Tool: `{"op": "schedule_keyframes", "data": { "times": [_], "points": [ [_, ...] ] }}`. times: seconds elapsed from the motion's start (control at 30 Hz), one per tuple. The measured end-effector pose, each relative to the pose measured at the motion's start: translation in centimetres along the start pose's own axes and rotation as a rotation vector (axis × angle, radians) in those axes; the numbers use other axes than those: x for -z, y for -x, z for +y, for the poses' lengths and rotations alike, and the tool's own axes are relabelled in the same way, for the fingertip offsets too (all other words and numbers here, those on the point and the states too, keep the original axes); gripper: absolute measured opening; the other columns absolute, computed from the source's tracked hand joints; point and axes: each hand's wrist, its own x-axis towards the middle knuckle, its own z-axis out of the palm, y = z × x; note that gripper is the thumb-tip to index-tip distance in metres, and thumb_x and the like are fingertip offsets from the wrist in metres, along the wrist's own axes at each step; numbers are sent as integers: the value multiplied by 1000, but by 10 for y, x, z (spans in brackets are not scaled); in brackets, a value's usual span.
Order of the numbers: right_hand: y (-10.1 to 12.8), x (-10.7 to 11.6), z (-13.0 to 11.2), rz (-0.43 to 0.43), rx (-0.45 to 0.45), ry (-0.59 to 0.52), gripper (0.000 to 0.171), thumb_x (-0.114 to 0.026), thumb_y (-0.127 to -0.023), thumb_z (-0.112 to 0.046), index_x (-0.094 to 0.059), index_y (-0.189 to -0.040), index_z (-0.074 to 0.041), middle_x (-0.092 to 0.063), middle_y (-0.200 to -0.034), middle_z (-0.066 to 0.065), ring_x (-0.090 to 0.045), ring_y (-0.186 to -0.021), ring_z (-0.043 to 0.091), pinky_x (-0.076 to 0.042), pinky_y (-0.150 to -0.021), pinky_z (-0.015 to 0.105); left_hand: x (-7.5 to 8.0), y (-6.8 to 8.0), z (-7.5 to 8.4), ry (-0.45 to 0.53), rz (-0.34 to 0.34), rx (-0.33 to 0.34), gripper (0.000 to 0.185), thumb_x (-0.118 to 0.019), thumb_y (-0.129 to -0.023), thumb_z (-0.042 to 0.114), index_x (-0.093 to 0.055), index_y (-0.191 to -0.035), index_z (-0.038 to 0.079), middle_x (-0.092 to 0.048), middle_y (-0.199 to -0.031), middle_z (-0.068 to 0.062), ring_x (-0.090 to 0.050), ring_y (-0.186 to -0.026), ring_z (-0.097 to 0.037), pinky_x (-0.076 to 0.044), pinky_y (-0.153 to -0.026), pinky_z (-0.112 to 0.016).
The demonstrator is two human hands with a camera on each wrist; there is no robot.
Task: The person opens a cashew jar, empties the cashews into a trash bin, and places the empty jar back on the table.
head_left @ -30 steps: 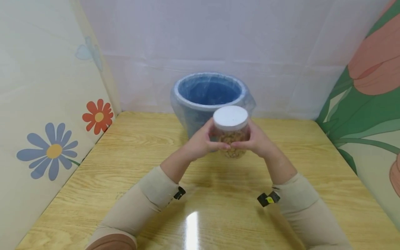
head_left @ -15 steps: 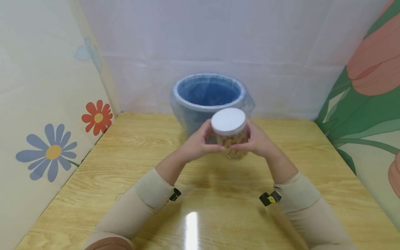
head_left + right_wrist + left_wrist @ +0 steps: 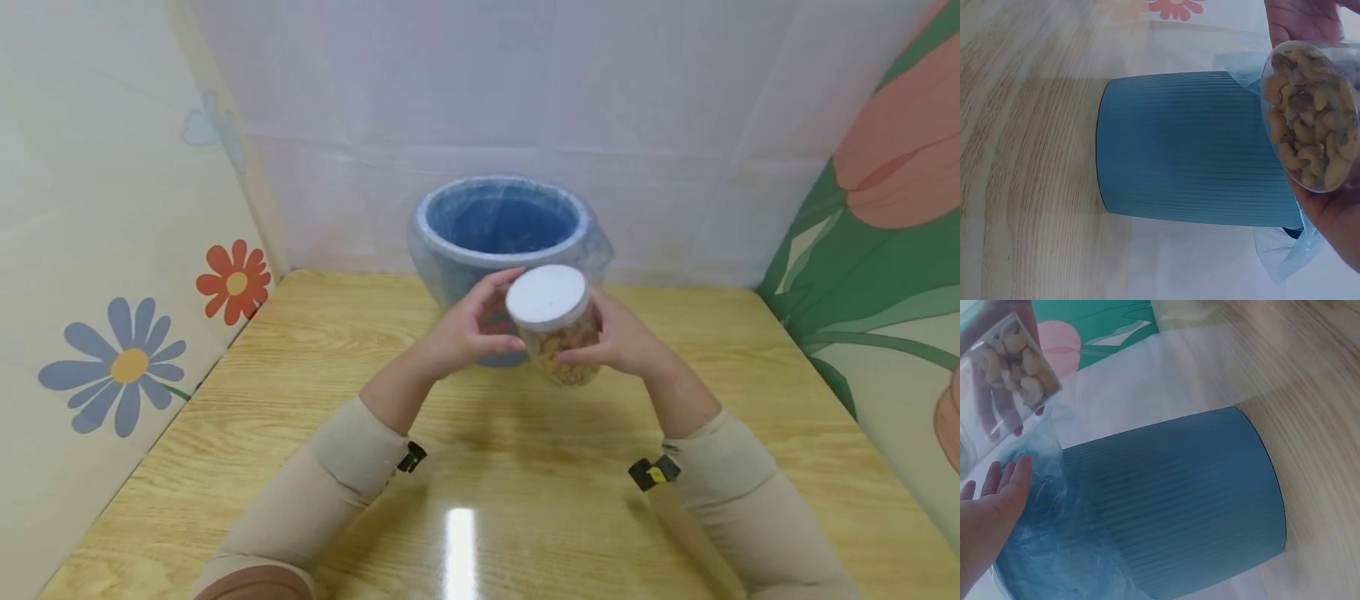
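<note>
A clear jar of cashews (image 3: 558, 346) with a white lid (image 3: 547, 295) is held up over the table, tilted a little. My right hand (image 3: 626, 337) grips it from the right, thumb across the front. On the other side my left hand (image 3: 468, 329) is spread, thumb and fingers apart from each other, with a gap between it and the jar in the left wrist view. The right wrist view shows the jar's base, with cashews (image 3: 1310, 119) against it. Behind the hands stands a blue ribbed bin (image 3: 442, 287), lined with a thin clear bag (image 3: 1047, 506).
The bin's rim (image 3: 423, 221) is right behind the jar. A wood-grain table (image 3: 360, 333) lies under everything, with a white cloth (image 3: 645, 125) at the back. Flower-printed panels (image 3: 127, 208) close off the left and right sides.
My left hand has come away from the jar toward the left and loosened its fingers. The jar has tilted and sunk slightly, still in my right hand.
</note>
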Motion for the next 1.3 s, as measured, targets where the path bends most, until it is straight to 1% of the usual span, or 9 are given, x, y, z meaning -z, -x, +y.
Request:
{"op": "schedule_keyframes", "data": {
  "times": [0.13, 0.2, 0.37, 0.53, 0.7, 0.83, 1.07, 1.2, 1.3],
  "points": [
    [0, 0, 1, -32, 18, 14, 88, -80, -66, -9, -29, -139, -7, -45, -130, 11, -43, -118, 27, -35, -101, 48, 3, -2, -1, 3, -18, -15, 80, -73, -76, 5, -27, -142, 12, -39, -137, -8, -37, -126, -20, -37, -100, -47],
    [0, 0, -6, -52, 25, 19, 87, -79, -67, -6, -30, -138, -5, -45, -130, 13, -44, -118, 27, -36, -100, 47, 4, -3, -1, 4, -31, -18, 78, -71, -77, 3, -28, -141, 10, -37, -138, -7, -36, -126, -20, -39, -99, -45],
    [-2, -3, -15, -95, 53, 14, 85, -77, -65, 0, -31, -136, -1, -46, -128, 15, -45, -116, 28, -38, -99, 45, 4, -6, -4, 26, -42, -3, 79, -69, -76, -5, -28, -142, 8, -36, -138, -11, -44, -118, -26, -47, -91, -40],
    [-6, -4, 4, -119, 74, -5, 86, -79, -65, -4, -32, -137, -5, -46, -128, 10, -45, -117, 24, -37, -100, 41, 3, -7, -10, 88, -50, 11, 82, -72, -72, -4, -29, -142, 7, -38, -136, -15, -45, -118, -28, -45, -94, -37],
    [-6, -6, 8, -136, 79, -17, 86, -80, -66, -8, -32, -137, -5, -45, -129, 11, -44, -118, 24, -36, -101, 42, 2, -8, -14, 134, -67, -18, 86, -76, -69, 8, -29, -141, 5, -39, -135, -17, -45, -117, -29, -44, -95, -38],
    [-6, -7, 7, -141, 73, -27, 88, -80, -66, -10, -30, -138, -5, -44, -130, 12, -43, -119, 26, -35, -102, 42, 1, -8, -15, 158, -52, -20, 90, -80, -66, 19, -30, -139, 4, -39, -133, -17, -46, -115, -28, -45, -94, -37],
    [-7, -9, 11, -140, 52, -49, 90, -80, -66, -10, -27, -139, -5, -44, -130, 13, -43, -119, 26, -35, -103, 41, -6, -9, -16, 188, -16, -44, 110, -83, -56, 47, -28, -140, 3, -38, -134, -18, -45, -115, -26, -43, -96, -36],
    [-6, -10, 12, -159, 46, -71, 89, -80, -65, -10, -28, -138, -4, -44, -130, 13, -44, -118, 26, -37, -101, 41, -9, -9, -17, 165, -7, -72, 113, -82, -53, 51, -28, -141, 4, -39, -134, -17, -45, -114, -26, -43, -95, -34],
    [-6, -11, 12, -159, 46, -78, 88, -80, -65, -9, -28, -137, -4, -44, -129, 13, -45, -118, 26, -38, -101, 41, -10, -9, -17, 159, 4, -66, 112, -82, -53, 52, -30, -140, 5, -41, -132, -17, -46, -112, -26, -43, -95, -36]
  ]
}}
